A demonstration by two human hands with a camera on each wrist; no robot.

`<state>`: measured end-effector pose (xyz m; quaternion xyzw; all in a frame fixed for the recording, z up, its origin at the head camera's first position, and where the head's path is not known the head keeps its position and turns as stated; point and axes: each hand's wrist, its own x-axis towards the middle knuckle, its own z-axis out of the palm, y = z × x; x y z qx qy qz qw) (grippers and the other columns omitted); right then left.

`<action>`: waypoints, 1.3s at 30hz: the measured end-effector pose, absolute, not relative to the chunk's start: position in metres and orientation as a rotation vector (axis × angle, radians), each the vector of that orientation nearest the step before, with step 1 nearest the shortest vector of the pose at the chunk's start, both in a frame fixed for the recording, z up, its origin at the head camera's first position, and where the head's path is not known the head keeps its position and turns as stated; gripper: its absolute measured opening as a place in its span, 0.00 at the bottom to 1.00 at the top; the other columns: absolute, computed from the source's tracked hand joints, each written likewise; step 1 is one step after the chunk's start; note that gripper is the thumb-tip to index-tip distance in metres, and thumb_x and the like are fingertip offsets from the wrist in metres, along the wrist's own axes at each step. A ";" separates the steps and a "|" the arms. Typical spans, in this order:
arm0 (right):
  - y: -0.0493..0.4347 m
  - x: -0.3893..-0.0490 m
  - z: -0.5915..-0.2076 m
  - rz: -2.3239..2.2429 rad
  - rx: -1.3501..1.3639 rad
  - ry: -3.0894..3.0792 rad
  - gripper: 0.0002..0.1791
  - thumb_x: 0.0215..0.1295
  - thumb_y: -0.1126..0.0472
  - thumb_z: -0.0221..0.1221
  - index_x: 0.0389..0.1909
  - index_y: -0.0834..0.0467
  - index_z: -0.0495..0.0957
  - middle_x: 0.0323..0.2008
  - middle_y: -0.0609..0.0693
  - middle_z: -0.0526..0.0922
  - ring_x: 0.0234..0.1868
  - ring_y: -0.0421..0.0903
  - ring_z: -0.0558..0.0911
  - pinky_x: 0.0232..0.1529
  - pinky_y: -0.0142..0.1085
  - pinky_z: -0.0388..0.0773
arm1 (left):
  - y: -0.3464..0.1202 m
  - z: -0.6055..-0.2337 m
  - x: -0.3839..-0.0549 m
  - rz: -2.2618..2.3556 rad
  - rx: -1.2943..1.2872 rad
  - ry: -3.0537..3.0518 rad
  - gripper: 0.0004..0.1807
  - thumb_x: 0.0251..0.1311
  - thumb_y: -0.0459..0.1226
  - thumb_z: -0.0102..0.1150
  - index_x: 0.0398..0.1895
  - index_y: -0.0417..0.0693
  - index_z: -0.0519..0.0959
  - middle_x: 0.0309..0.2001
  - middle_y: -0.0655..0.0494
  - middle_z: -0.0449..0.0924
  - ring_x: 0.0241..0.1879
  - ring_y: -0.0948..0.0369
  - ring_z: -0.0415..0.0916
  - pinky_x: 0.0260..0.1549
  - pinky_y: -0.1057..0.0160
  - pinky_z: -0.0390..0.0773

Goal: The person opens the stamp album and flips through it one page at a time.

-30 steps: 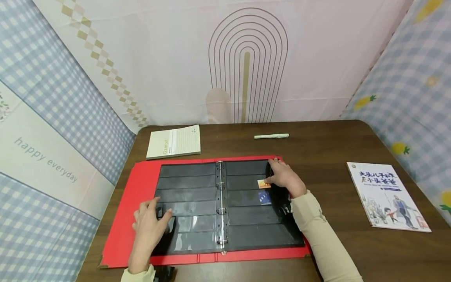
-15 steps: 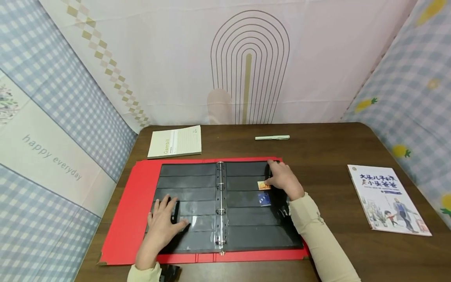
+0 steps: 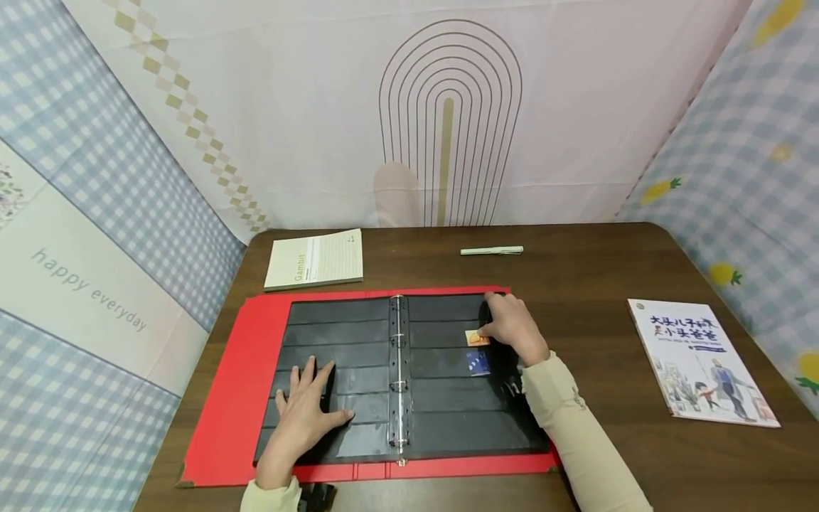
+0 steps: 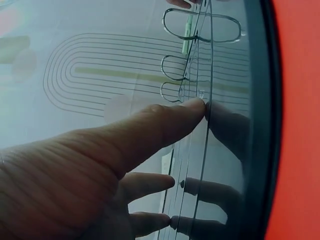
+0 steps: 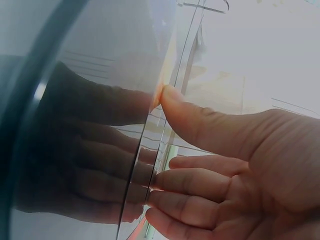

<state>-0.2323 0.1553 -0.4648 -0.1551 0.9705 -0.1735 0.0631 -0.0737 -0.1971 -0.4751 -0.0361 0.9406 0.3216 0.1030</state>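
Observation:
An album with a red cover (image 3: 224,384) lies spread on the table, its black pocket pages (image 3: 476,434) held by a metal ring spine (image 3: 399,398). My left hand (image 3: 303,412) rests on the left page with fingers spread; in the left wrist view its thumb (image 4: 165,122) and fingertips meet the glossy surface. On the right page, a small orange stamp-like piece (image 3: 473,338) sits in a pocket above a blue one (image 3: 478,363). My right hand (image 3: 515,327) rests at that page's upper right, thumb at the orange piece. Its fingers (image 5: 195,182) touch the page in the right wrist view.
Behind the album's left side lies a cream notebook (image 3: 313,259). A pale green pen (image 3: 491,250) lies near the table's back edge. A white picture-covered booklet (image 3: 704,363) is at the right. A patterned cloth (image 3: 307,128) hangs behind the table.
My left hand has moved right from the left page's outer edge further onto the page, and its fingers have spread. My right hand has stayed in place.

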 end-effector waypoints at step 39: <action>0.172 -0.242 -0.456 -0.614 -0.411 2.824 0.42 0.51 0.65 0.76 0.68 0.67 0.71 0.57 0.67 0.79 0.57 0.64 0.78 0.56 0.57 0.76 | -0.197 -0.481 -0.075 0.983 -0.138 2.775 0.50 0.51 0.42 0.79 0.75 0.38 0.63 0.78 0.30 0.42 0.75 0.30 0.31 0.60 0.20 0.31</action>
